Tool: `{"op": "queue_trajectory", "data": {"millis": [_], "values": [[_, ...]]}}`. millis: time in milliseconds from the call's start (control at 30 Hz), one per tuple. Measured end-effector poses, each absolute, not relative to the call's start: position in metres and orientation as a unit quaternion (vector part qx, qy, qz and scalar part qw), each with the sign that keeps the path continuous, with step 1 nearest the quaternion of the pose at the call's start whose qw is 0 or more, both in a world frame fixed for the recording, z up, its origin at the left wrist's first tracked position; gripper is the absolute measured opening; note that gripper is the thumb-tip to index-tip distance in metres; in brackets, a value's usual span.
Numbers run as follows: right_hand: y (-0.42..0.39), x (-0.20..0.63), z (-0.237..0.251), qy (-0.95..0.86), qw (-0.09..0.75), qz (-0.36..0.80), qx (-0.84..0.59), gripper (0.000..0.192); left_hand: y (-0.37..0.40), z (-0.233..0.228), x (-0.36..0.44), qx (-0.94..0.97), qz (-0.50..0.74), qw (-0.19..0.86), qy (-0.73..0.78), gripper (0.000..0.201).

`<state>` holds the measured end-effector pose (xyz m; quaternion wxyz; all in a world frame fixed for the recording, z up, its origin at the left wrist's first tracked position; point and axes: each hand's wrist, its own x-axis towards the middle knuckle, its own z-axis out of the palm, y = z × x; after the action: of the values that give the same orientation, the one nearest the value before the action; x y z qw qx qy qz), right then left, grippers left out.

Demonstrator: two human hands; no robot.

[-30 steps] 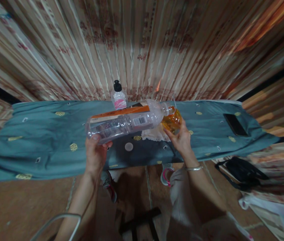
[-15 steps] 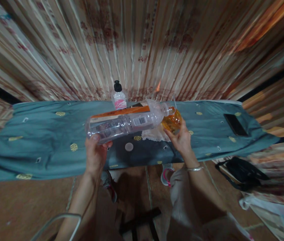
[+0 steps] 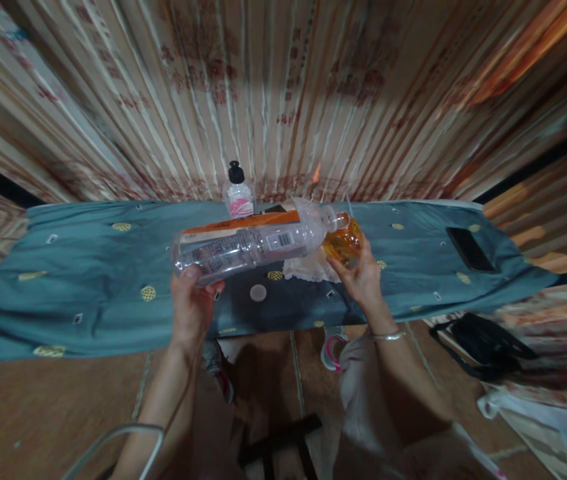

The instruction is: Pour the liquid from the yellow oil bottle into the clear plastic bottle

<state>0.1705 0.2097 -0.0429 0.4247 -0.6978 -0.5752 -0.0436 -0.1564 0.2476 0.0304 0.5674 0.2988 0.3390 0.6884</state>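
My left hand grips the base of a large clear plastic bottle, which lies nearly level with its neck slightly raised to the right. Its label is orange and white with a barcode. In my right hand is a small clear container of amber liquid, tilted, its exact kind partly hidden by fingers and the bottle neck. The bottle's mouth meets or overlaps this container. A crumpled white cloth or tissue lies beneath them. On the table near my left hand rests a round whitish cap-like disc.
A clear bottle with a black cap and pink label stands behind the large bottle. A dark phone lies at the right of the teal-covered table. Below right are a black bag and a white bag; a patterned curtain hangs behind.
Both hands, the large bottle and the amber container keep almost the same positions. Only a very slight shift of the view is visible.
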Motion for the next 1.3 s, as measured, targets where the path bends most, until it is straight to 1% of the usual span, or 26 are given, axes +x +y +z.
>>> {"op": "queue_trajectory", "data": {"millis": [133, 467, 633, 800, 1100, 1300], "values": [[0.2102, 0.1695, -0.0428, -0.578, 0.429, -0.036, -0.693, 0.086, 0.2493, 0.0291, -0.1575, 0.305, 0.691, 0.568, 0.327, 0.047], [0.21, 0.1686, -0.0435, -0.575, 0.426, -0.029, -0.698, 0.086, 0.2492, 0.0297, -0.1576, 0.305, 0.699, 0.558, 0.327, 0.051], [0.2103, 0.1691, -0.0441, -0.571, 0.426, -0.025, -0.701, 0.087, 0.249, 0.0293, -0.1566, 0.323, 0.693, 0.56, 0.319, 0.049], [0.2096, 0.168, -0.0425, -0.567, 0.434, -0.016, -0.7, 0.086, 0.2495, 0.0307, -0.154, 0.305, 0.707, 0.55, 0.324, 0.052], [0.2096, 0.1664, -0.0392, -0.566, 0.428, -0.024, -0.704, 0.084, 0.248, 0.0315, -0.1541, 0.307, 0.7, 0.548, 0.341, 0.049], [0.2092, 0.1669, -0.0379, -0.568, 0.434, -0.015, -0.7, 0.084, 0.2482, 0.0279, -0.1592, 0.354, 0.674, 0.549, 0.346, 0.045]]}}
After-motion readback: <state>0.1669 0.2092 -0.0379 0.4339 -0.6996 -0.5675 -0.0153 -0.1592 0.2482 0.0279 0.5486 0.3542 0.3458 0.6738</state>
